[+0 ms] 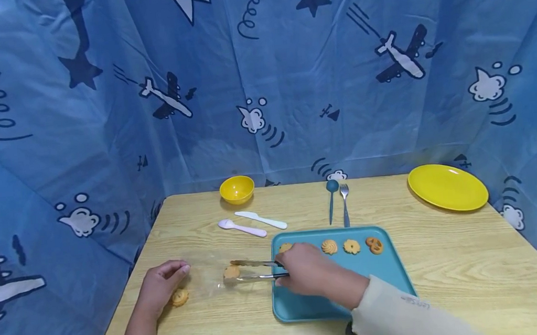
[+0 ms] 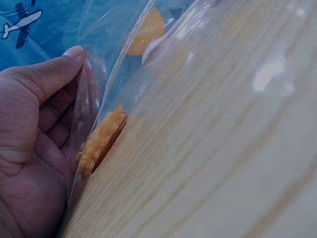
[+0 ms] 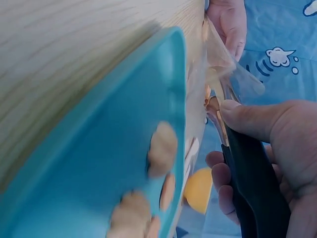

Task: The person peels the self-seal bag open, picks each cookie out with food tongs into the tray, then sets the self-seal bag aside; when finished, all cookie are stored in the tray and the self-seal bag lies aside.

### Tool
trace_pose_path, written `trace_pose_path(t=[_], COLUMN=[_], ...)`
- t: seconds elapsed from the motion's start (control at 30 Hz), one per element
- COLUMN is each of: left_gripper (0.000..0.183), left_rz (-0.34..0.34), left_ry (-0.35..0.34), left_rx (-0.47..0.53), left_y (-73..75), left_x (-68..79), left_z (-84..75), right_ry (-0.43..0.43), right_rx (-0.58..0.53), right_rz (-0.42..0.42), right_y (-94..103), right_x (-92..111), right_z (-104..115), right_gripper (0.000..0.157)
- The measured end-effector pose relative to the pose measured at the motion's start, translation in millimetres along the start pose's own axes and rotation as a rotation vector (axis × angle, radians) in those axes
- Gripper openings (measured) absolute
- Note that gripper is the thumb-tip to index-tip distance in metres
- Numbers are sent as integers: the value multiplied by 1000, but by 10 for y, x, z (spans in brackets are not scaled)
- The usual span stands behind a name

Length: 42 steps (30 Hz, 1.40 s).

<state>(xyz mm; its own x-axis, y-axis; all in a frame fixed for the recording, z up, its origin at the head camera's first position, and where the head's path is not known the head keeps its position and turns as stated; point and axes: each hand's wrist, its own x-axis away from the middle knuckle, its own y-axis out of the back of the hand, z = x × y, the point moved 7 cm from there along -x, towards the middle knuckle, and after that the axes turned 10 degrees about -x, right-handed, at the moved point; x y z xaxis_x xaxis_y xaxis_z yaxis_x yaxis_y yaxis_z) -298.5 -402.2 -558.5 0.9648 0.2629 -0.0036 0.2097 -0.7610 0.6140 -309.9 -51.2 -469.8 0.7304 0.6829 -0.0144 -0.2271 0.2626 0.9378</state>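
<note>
My left hand [image 1: 161,286] pinches the edge of a clear plastic bag [image 1: 204,280] between thumb and fingers. A round ridged cookie [image 1: 180,297] lies in the bag by that hand; the left wrist view shows this cookie [image 2: 101,141] behind the film. My right hand [image 1: 307,269] grips metal tongs with black handles [image 3: 255,183]. Between the tong tips is another cookie [image 1: 231,272], at the bag's right end, with film around it. Under my right forearm lies a teal tray [image 1: 308,309], bearing a swirl cookie [image 1: 329,247], a flower-shaped cookie [image 1: 351,246], a pretzel cookie [image 1: 374,245] and one partly hidden cookie [image 1: 285,247].
Behind the bag are a lilac spoon [image 1: 242,227], a pale knife [image 1: 260,219] and a yellow bowl [image 1: 237,190]. A dark teal spoon [image 1: 331,199] and a fork [image 1: 345,203] lie beyond the tray. The yellow plate [image 1: 447,187] sits at the back right, near a blue curtain [image 1: 290,81].
</note>
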Motion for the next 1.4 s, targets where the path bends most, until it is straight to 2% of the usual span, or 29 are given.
trace_pose_path(t=[0.2,0.43,0.63,0.77,0.97,1.2,1.4], left_gripper=[37,37,38,37,37,38,42], left_rz=[3,9,11,23,22,19,21], left_ry=[2,-8,-15,10,1,10,10], left_rx=[6,10,12,9,-14,-47,-68], left_y=[-1,-2,5,-2,0,4,-9], left_x=[8,9,13,10,6,29,37], left_z=[-11,-23,-15,8,-29,-61,-52], right_ry=[14,5,-14,-67,-169,-315,-335], right_rx=[0,-5,-4,3,-38,-89,-90], right_rz=[-27,-46,-42,-42,-64,-35,-29], right_y=[219,446,601,633,694,666,611], right_x=[294,645,948,1164,1502,1785,1892], right_z=[-169,-385,-626,-825,-1092,-1333,-1437], right_gripper=[35,24,22,29,40,33,29])
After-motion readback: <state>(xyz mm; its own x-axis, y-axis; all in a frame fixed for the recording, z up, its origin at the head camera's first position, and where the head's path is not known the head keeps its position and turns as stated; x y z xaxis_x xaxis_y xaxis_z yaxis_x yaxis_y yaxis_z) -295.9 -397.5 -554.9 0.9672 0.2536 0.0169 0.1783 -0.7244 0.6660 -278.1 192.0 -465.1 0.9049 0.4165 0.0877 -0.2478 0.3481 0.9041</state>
